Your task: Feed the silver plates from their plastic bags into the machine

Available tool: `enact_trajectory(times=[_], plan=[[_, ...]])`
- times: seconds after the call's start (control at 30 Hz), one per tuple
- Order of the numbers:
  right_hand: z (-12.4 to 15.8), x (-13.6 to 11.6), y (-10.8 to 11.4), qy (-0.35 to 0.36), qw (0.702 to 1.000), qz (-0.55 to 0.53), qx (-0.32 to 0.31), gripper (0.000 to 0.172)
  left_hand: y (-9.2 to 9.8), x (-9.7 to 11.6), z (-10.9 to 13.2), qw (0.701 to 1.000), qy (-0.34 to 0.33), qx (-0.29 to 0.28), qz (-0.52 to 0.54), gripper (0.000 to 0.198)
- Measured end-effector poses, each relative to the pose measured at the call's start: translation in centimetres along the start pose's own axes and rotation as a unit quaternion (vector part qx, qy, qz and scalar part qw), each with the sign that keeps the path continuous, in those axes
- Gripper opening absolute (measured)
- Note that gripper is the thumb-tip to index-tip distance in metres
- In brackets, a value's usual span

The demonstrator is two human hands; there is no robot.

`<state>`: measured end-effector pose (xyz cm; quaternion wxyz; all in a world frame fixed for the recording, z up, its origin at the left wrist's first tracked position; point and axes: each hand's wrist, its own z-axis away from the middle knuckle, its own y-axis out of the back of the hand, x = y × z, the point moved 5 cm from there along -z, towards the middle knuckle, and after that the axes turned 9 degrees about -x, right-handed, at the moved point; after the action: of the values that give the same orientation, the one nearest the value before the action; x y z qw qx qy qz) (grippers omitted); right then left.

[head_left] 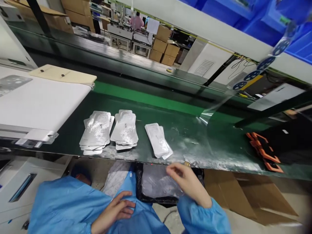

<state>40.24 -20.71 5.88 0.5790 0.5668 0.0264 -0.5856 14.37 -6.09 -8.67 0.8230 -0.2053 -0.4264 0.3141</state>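
Note:
My left hand (115,208) is held low in front of my blue coat, fingers stretched and slightly apart, with nothing in it. My right hand (191,183) hovers at the bench's front edge, thumb and fingers curled together; anything between the fingertips is too small to make out. Nearest to it lies a small stack of narrow pale sheets (156,139). Farther left are two thicker, uneven piles of shiny silvery sheets with rounded corners, a left pile (97,130) and a middle pile (124,130). Neither hand touches the stacks.
The stacks lie on a dark green bench (190,143). A white conveyor (41,104) ends at left. Below stands a black-lined bin (158,185) holding clear plastic. Clear film (207,117) hangs at right, near orange frames (264,151). Blue bins (226,13) sit above; a person (136,22) is far back.

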Motion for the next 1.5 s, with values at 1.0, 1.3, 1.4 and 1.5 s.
enact_trajectory(times=[1.0, 1.3, 1.4, 1.5], plan=[[-8.3, -3.0, 4.0, -0.059, 0.963, -0.002, 0.263, 0.029, -2.5, 13.1, 5.7, 0.954, -0.186, 0.072, 0.224, 0.072], [-10.1, 1.1, 5.5, -0.063, 0.977, -0.011, 0.202, 0.049, -0.3, 12.0, 5.9, 0.941, -0.215, 0.073, 0.251, 0.079], [-10.0, 0.7, 5.6, -0.048, 0.976, -0.019, 0.213, 0.056, -0.3, 12.2, 5.6, 0.947, -0.211, 0.063, 0.235, 0.070], [-9.1, -0.4, 6.4, -0.027, 0.970, -0.023, 0.239, 0.063, -0.5, 12.4, 5.4, 0.948, -0.216, 0.045, 0.228, 0.060]])
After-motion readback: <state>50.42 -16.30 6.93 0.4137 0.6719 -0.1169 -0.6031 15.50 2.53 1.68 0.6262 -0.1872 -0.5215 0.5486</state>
